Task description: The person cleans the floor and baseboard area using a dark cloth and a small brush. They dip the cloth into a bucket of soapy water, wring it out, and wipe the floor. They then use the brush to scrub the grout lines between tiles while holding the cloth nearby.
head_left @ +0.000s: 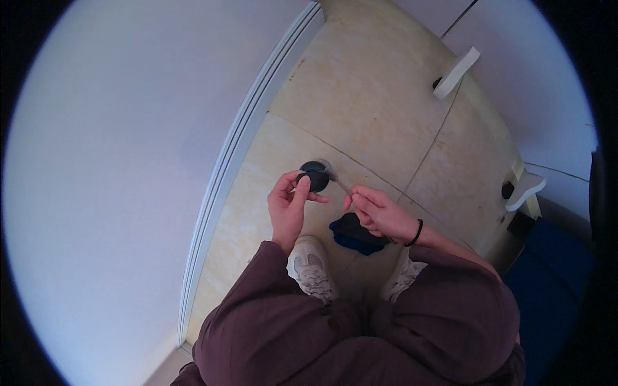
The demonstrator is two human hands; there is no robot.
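My left hand (288,204) pinches a black round disc (313,183) between thumb and fingers, with some fingertips spread below it. Just beyond the disc is a second round, dark thing with a pale rim (314,163), partly covered by the disc; its kind is unclear. My right hand (380,213), a black band on its wrist, is closed around a thin, stick-like tool (343,186). The tool's far end points up and left, close to the disc's right edge; whether they touch I cannot tell. Beneath my right hand a black and blue bundle (355,235) lies on the floor, partly hidden.
My light sneakers (310,267) stand on beige floor tiles (335,96). A white panel (141,141) with a ridged edge strip (241,135) rises at my left. On the right are two white curved pieces (458,72) by a pale wall, and a dark blue object (553,276).
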